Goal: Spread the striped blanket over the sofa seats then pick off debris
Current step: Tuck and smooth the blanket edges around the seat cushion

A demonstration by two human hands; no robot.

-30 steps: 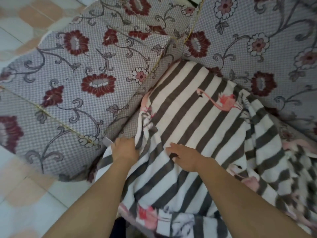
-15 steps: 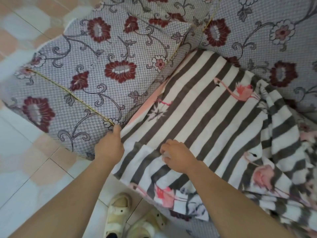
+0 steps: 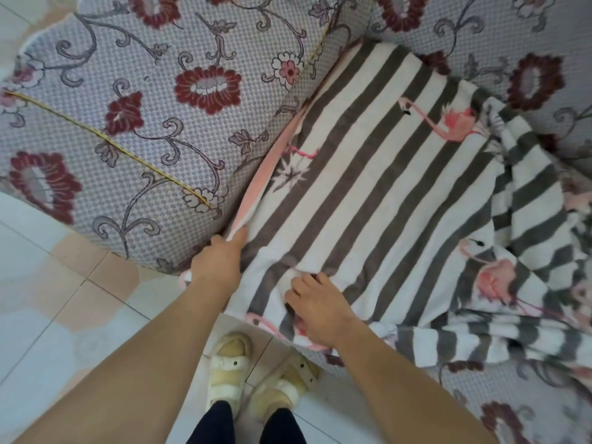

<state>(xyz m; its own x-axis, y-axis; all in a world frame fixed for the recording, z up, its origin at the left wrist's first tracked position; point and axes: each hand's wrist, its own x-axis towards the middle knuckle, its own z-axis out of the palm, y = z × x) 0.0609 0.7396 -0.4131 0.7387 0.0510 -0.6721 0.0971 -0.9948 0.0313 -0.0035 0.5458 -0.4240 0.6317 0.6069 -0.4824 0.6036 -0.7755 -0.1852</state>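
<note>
Head view, looking down. A grey-and-white striped fleece blanket with pink flamingo prints [image 3: 384,193] lies over the seat of a sofa upholstered in grey checked fabric with dark red flowers [image 3: 153,100]. The flat part fills the centre; from 3 to 5 o'clock it is bunched in folds and cut off by the frame edge. Its pink underside shows as a narrow strip along the edge at 10 o'clock from centre, against the sofa's padded arm.

The left hand [image 3: 219,265], at 7 o'clock from centre, meets the blanket's near corner edge; its fingers are curled under and hidden by the back of the hand, so whether they pinch the cloth cannot be told. The right hand [image 3: 315,304], at 6 o'clock, rests on the blanket's front hem with fingers bent and close together, gathering a small fold; the fingertips are partly buried in the pile.

At 6 o'clock, on the pale tiled floor [image 3: 48,315], stand two cream strapped slippers [image 3: 229,368]; dark trouser legs are cut off by the bottom edge. No debris can be made out on the blanket.
</note>
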